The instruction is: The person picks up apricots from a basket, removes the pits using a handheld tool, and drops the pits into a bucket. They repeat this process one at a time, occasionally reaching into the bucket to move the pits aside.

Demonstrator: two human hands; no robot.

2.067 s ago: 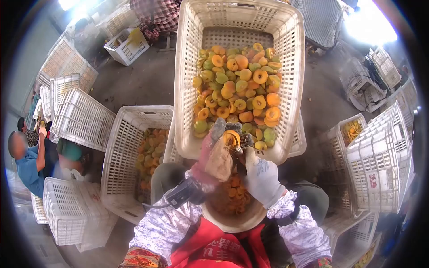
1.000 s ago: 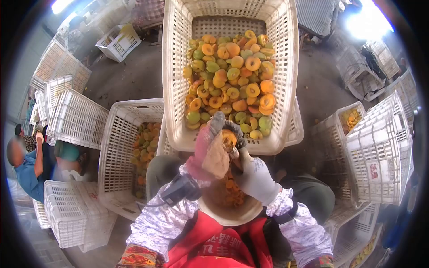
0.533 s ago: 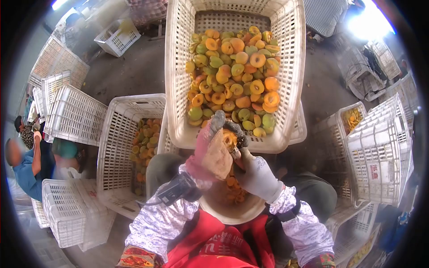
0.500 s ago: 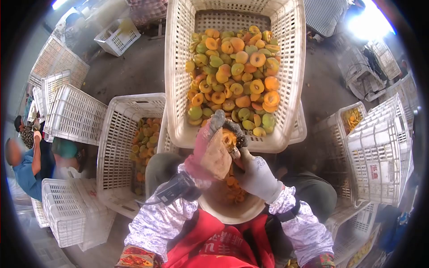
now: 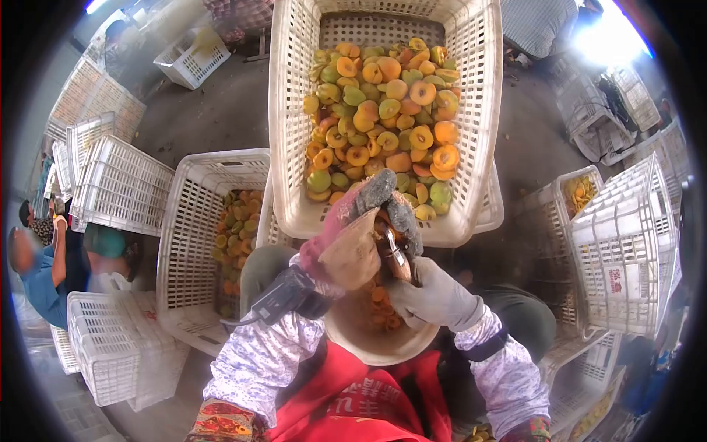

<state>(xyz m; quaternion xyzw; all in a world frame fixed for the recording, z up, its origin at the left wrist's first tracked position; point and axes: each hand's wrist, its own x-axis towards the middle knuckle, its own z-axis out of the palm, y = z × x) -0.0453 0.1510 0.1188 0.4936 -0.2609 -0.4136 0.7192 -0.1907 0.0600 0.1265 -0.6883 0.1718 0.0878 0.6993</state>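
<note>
My left hand, in a pink glove with dark grey fingertips and a tan patch, is closed around a piece of peach, mostly hidden by the fingers. A pitting knife with a wooden handle and a shiny metal end is in my right hand, which wears a pale grey glove. The metal end meets the peach between the two hands. Directly below them, a whitish bucket between my knees holds orange scraps. Beyond my hands, cut peaches lie heaped in a white crate.
Another crate with peach pieces stands at left, beside stacked crates. More stacked crates rise at right. A person in a blue shirt is at the far left. My red apron lies below the bucket.
My right hand has drawn down and right, exposing more of the knife's metal end and handle. The left fingers have shifted upward and now cover more of the peach.
</note>
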